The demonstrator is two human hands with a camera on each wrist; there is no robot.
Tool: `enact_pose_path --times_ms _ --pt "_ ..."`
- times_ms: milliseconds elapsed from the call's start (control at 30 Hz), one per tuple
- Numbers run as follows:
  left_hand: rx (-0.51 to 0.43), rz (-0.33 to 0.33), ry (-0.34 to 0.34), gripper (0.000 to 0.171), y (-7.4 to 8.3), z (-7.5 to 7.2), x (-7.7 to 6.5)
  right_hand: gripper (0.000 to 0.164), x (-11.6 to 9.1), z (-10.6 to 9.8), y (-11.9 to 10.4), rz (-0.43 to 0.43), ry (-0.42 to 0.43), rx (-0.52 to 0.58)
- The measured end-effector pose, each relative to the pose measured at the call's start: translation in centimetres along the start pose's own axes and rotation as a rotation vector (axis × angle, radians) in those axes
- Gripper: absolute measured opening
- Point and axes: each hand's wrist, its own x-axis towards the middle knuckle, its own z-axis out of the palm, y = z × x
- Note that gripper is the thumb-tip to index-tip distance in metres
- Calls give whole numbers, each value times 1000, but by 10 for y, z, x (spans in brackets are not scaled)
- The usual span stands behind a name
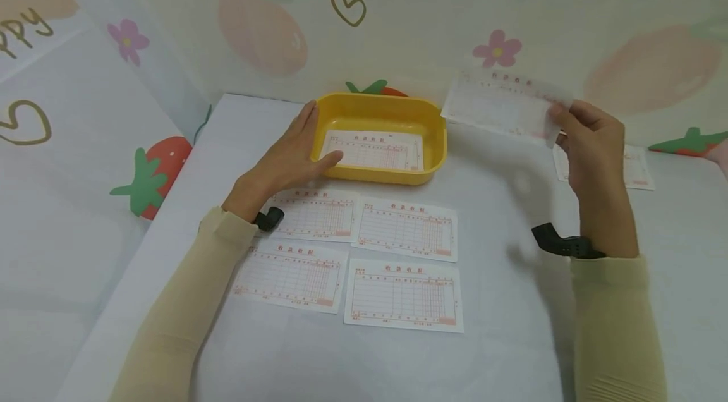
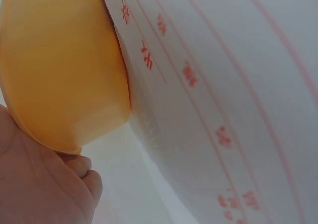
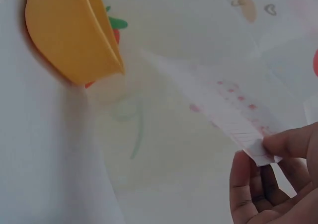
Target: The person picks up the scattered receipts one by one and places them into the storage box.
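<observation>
Nearest, the left sleeve [image 1: 170,320] and right sleeve [image 1: 617,326] ran off the bottom edge of the head view, each with a dark band at its cuff. In the lower middle, on the white table [image 1: 330,364], lay two red-printed slips: the lower left slip [image 1: 290,279], its left edge partly covered by the forearm, and the lower right slip [image 1: 404,294], in full view. Behind them, the upper left slip [image 1: 318,219] was partly hidden by the wrist and band, beside the upper right slip [image 1: 409,229].

At the centre stood the yellow tray [image 1: 392,177]. The left hand [image 1: 287,155] rested against its left end, fingers extended along the wall and thumb laid over the rim, overlapping a corner of the inner slip [image 1: 372,150]. The left wrist view showed a printed slip very close, cropped by the frame.

Toward the upper right, the right hand [image 1: 594,149] pinched the raised slip [image 1: 500,108] by one end, beside the tray; its print was too faint to read. Behind that hand, the far-right slip [image 1: 637,168] was largely covered. Farthest, the patterned backdrop [image 1: 398,54] filled the top, its uppermost word touching the frame edge.
</observation>
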Motion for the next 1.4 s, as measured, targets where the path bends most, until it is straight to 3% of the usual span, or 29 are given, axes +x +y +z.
enact_pose_path --times_ms 100,200,400,533,633,933,1233,1300,1400 --pt "4 4 2 110 0 0 2 11 -3 10 4 8 -9 -40" --pt "1 9 0 110 -1 -1 3 18 -8 24 13 29 -39 -156" --pt "-2 -22 -10 109 -8 -1 -3 46 -14 57 37 39 -227 -482" --pt "-14 -33 -5 109 -9 1 -8 43 -16 71 48 41 -317 -619" --pt "-13 -31 -2 109 -9 3 -9 38 -18 77 50 28 -323 -680" --pt "0 -20 6 109 -8 4 -6 30 -9 105 49 -49 -292 -669" --pt "-10 5 -6 110 -4 1 -2 20 -9 142 52 -331 -238 -896" --pt "-9 16 -3 110 -3 2 -1 21 -8 148 52 -351 -241 -936" --pt "-7 25 -3 111 -2 2 1 29 -7 156 51 -309 -283 -987"
